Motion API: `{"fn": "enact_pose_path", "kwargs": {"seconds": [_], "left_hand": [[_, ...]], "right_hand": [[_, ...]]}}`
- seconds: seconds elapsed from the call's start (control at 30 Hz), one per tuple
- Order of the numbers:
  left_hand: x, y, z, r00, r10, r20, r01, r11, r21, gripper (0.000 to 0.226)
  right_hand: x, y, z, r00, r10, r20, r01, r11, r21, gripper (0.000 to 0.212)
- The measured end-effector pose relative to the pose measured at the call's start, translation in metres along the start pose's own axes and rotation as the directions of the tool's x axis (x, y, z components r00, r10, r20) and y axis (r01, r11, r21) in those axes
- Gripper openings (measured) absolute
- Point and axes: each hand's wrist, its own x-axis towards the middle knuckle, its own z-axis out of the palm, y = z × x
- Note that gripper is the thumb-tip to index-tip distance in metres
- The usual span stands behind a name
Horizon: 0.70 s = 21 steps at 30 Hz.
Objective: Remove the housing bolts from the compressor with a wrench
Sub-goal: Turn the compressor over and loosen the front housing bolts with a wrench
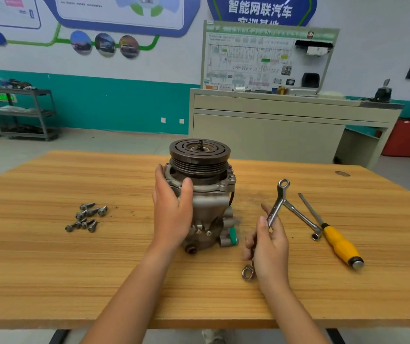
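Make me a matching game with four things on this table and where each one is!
Things:
1. compressor
2. loose bolts
3. wrench
4. screwdriver

Where or how:
A. held in the right hand
B. lying in a bunch to the left of the compressor
C. standing upright in the middle, with the left hand gripping it
D. lying farthest right, with a yellow handle

Right pairs: 1-C, 2-B, 3-A, 4-D
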Motion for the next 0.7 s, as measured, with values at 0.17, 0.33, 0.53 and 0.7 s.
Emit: {"fn": "enact_pose_path", "kwargs": {"seconds": [0.17,0.33,0.53,0.7], "left_hand": [[0.025,-0.017,-0.018,0.997,-0.013,0.081,0.015,0.999,-0.032,0.062],[0.034,-0.025,-0.027,0.994,0.020,0.111,-0.014,0.998,-0.054,0.057],[0.025,-0.027,-0.017,1.000,0.004,-0.023,-0.007,0.991,-0.132,0.068],[0.017,-0.030,-0.016,0.998,0.006,-0.060,-0.016,0.988,-0.154,0.071]], "right_hand": [[0.007,-0.015,-0.013,0.996,-0.067,0.056,0.082,0.937,-0.339,0.037],[0.009,-0.043,-0.014,0.950,-0.177,0.257,0.306,0.692,-0.653,0.038],[0.006,-0.079,-0.013,0.899,-0.187,0.395,0.428,0.191,-0.883,0.043],[0.007,-0.111,0.000,0.854,-0.085,0.513,0.485,-0.229,-0.844,0.050]]}}
